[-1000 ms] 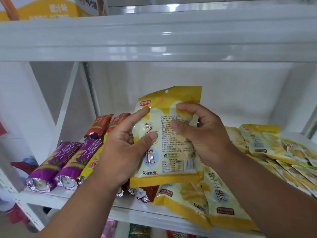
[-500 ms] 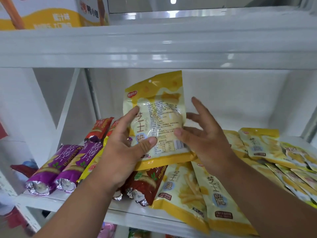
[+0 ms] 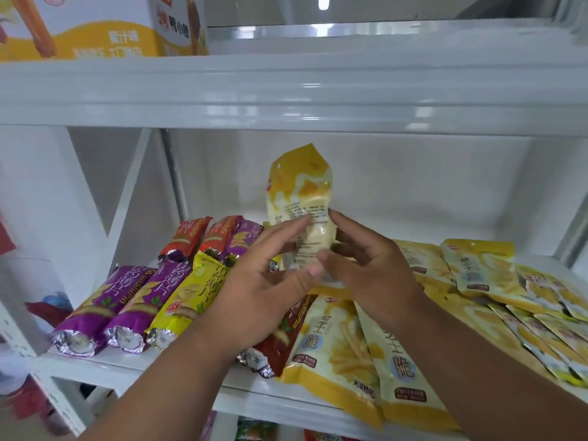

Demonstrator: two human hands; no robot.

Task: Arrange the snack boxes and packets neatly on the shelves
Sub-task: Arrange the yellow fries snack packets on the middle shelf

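Standing upright between both hands, a yellow cheese-stick packet [image 3: 299,198] is held above the middle of the white shelf [image 3: 152,364]. The left hand [image 3: 264,300] has its grip on the packet's lower left side, thumb in front; the right hand [image 3: 372,275] pinches its right edge. Just left lie 2 purple tube packs [image 3: 105,310] and 1 yellow tube pack [image 3: 187,300]; flat yellow packets [image 3: 337,354] spread below and right

White back wall [image 3: 397,186] behind the shelving.
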